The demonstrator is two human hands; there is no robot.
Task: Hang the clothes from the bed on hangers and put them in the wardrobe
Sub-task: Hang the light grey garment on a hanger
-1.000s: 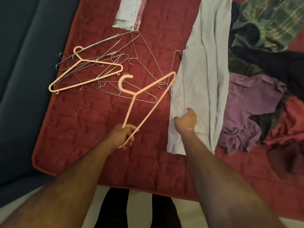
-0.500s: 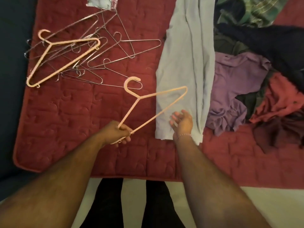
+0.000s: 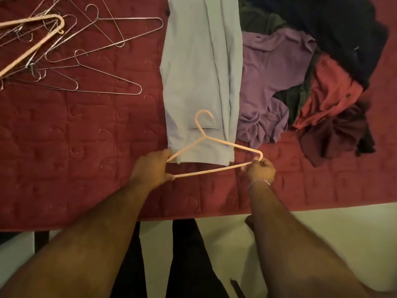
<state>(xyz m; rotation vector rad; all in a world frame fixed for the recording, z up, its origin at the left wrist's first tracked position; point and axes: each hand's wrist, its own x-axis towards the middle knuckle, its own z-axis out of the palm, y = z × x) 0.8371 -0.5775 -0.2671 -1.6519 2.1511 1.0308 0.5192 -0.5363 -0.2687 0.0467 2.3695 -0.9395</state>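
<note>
Pink hanger [image 3: 217, 145] hangs between both hands, left hand [image 3: 150, 168] and right hand [image 3: 261, 171] gripping its ends over grey trousers [image 3: 193, 72].

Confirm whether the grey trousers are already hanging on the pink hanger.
No. The grey trousers lie flat on the bed while both hands hold the pink hanger above their near end.

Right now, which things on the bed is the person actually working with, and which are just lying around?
In use:
- pink hanger, held at each end by the left hand and right hand
- grey trousers, lying flat under the hanger's hook

Lying about:
- wire hangers
- second pink hanger
- purple top
- orange shirt
- dark clothes
</note>
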